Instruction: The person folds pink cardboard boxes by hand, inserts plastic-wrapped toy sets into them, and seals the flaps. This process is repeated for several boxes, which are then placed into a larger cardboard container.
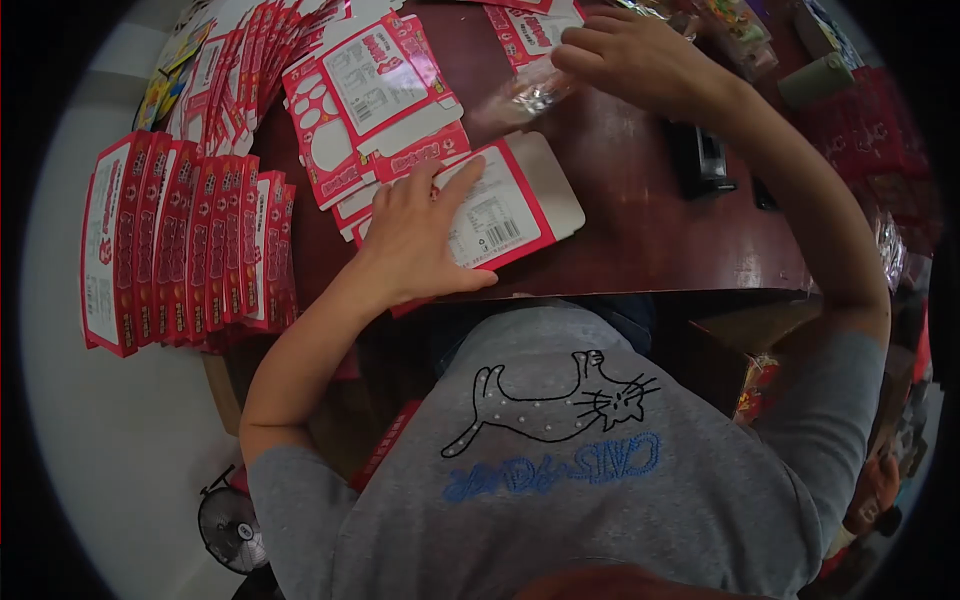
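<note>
My left hand (415, 225) lies with its fingers spread on a red and white carton (500, 215), near the table's front edge. The carton's end flap stands open on its right side. Farther up, my right hand (610, 50) has its fingers bent over a clear shiny packet (535, 95), which is blurred. Whether the fingers grip the packet cannot be made out. Beyond the left hand, flat red and white cartons (375, 85) lie in a loose pile.
A row of red cartons (190, 240) stands at the left, with more flat ones fanned out behind. A black tape dispenser (700, 160), a green cylinder (815, 82) and plastic packets (735, 35) are on the right. A fan (232, 528) is at lower left.
</note>
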